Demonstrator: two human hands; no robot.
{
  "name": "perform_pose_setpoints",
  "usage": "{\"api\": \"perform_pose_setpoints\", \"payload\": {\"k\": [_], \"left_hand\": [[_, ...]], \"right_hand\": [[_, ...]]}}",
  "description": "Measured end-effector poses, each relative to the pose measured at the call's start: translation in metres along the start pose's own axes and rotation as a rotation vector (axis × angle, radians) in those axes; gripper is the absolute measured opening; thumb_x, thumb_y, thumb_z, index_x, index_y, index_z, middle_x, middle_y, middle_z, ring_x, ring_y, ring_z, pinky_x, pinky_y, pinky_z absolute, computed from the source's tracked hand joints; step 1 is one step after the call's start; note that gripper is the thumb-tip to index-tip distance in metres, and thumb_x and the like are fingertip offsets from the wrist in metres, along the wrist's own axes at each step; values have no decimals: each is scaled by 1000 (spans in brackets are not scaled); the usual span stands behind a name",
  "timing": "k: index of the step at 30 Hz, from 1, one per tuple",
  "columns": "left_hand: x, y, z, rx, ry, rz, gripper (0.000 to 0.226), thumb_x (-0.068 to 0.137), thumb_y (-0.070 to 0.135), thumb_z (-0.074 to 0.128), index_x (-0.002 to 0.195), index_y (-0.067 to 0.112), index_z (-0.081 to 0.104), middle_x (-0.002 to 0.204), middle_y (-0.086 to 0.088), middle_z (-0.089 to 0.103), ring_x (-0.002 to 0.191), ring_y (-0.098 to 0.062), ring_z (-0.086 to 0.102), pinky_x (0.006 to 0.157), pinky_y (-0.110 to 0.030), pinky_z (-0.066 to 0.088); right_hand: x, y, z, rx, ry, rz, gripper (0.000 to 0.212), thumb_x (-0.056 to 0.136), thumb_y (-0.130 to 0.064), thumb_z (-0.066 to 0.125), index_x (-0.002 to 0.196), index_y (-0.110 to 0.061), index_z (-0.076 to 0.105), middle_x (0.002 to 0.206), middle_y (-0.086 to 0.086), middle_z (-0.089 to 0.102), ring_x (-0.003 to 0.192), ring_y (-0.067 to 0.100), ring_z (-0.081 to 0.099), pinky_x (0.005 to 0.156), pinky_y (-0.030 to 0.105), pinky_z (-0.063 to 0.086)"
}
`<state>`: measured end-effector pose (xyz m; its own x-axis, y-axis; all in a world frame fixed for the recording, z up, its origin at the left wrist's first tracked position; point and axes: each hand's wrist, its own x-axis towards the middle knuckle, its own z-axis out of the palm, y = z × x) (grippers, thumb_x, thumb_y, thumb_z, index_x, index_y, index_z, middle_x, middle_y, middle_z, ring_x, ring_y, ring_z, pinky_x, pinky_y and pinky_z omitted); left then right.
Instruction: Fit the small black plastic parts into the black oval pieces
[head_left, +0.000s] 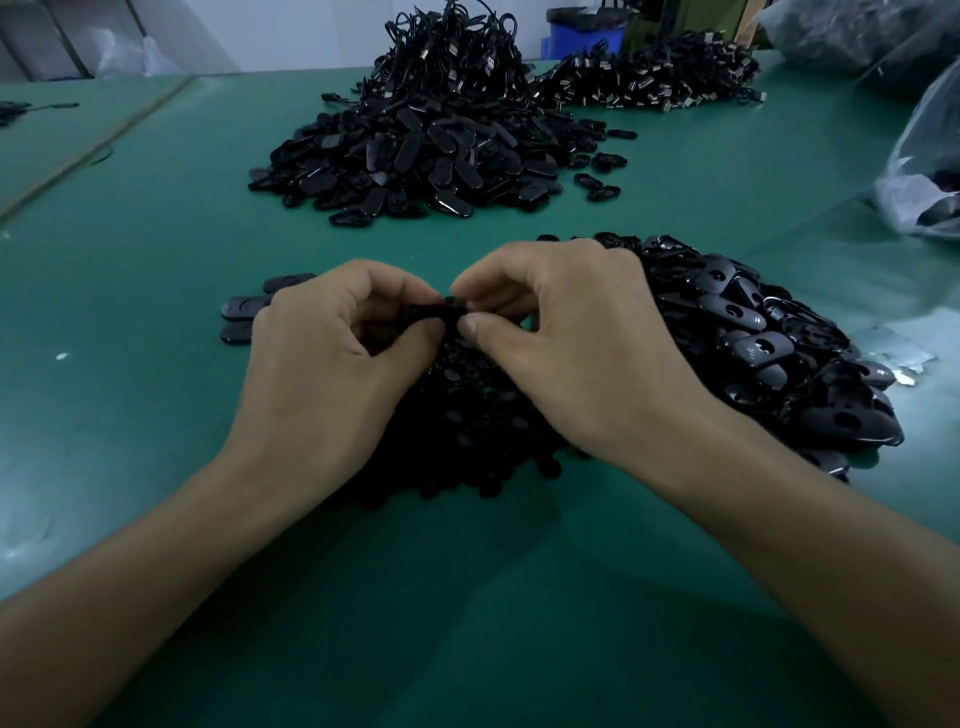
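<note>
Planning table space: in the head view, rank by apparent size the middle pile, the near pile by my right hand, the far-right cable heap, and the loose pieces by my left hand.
1. Middle pile and near pile: alike; your right hand hides part, so unranked.
2. Far-right cable heap.
3. Loose pieces.

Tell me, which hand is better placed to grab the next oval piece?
Probably the right hand: the pile of oval pieces lies beside it. The left hand is farther off, across the black piece both hands pinch.
</note>
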<state>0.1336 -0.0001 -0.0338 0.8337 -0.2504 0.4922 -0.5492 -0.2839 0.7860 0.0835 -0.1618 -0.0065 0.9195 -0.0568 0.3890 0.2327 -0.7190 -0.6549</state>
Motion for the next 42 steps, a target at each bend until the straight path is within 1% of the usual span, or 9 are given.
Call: {"api": "perform_pose_setpoints", "payload": {"k": [2, 7, 11, 18, 32, 36, 39, 41, 42], "left_hand": [[0, 1, 2, -111, -26, -24, 18, 79, 22, 73, 80, 40, 70, 79, 19, 75, 67, 4, 67, 63, -10, 50], [1, 2, 1, -237, -62, -81, 15, 80, 20, 73, 85, 35, 73, 80, 11, 77, 65, 2, 67, 62, -11, 51], [1, 4, -1, -269, -67, -114, 18, 78, 18, 80, 92, 27, 72, 79, 9, 77, 66, 1, 68, 63, -12, 52], [0, 10, -1, -273, -57, -133, 18, 70, 27, 76, 88, 26, 73, 75, 10, 76, 65, 0, 69, 63, -11, 53], [3, 11, -5, -255, -40, -151, 15, 70, 20, 81, 84, 21, 75, 74, 0, 77, 60, -7, 68, 64, -17, 57], [5, 9, -7, -199, -50, -118, 16, 76, 7, 82, 78, 20, 74, 68, 1, 74, 55, -5, 65, 59, -15, 54], [9, 3, -8, -134, 1, -98, 21, 79, 3, 81, 79, 23, 73, 66, 8, 73, 55, -3, 65, 59, -13, 53], [14, -5, -13, -49, 72, -78, 24, 82, 6, 80, 83, 29, 73, 69, 16, 74, 59, 0, 66, 63, -13, 54], [16, -10, -18, -9, 105, -71, 25, 84, 9, 79, 85, 33, 73, 73, 18, 75, 63, 0, 68, 67, -14, 55]], "right_hand": [[3, 6, -3, 6, -18, 9, 23, 88, -22, 75, 111, -25, 75, 97, -13, 72, 89, -3, 64, 81, 6, 47], [7, 14, -8, 249, -102, 48, 12, 87, -15, 77, 98, -19, 78, 86, -10, 76, 84, -2, 71, 85, 22, 57], [8, 17, -9, 340, -98, 67, 9, 85, -16, 80, 93, -19, 78, 80, -8, 77, 77, 2, 72, 79, 21, 58], [10, 19, -10, 380, -116, 68, 6, 85, -13, 80, 88, -19, 78, 74, -6, 76, 67, 6, 71, 65, 17, 53], [11, 15, -6, 327, -39, 47, 7, 78, -15, 81, 76, -21, 77, 67, -8, 74, 61, 1, 66, 62, 19, 51], [10, 14, -6, 323, -73, 26, 9, 82, -13, 79, 81, -21, 78, 72, -8, 75, 67, 2, 69, 66, 19, 54], [12, 15, -5, 230, -37, 15, 10, 92, -19, 71, 98, -23, 79, 83, -12, 75, 79, -2, 69, 74, 13, 53], [16, 20, -5, -5, -13, -6, 25, 101, -25, 58, 123, -26, 70, 110, -13, 72, 102, -4, 63, 92, 12, 47], [18, 24, -6, -172, -23, -13, 33, 103, -26, 52, 135, -27, 61, 128, -10, 65, 119, 2, 56, 104, 20, 42]]}}
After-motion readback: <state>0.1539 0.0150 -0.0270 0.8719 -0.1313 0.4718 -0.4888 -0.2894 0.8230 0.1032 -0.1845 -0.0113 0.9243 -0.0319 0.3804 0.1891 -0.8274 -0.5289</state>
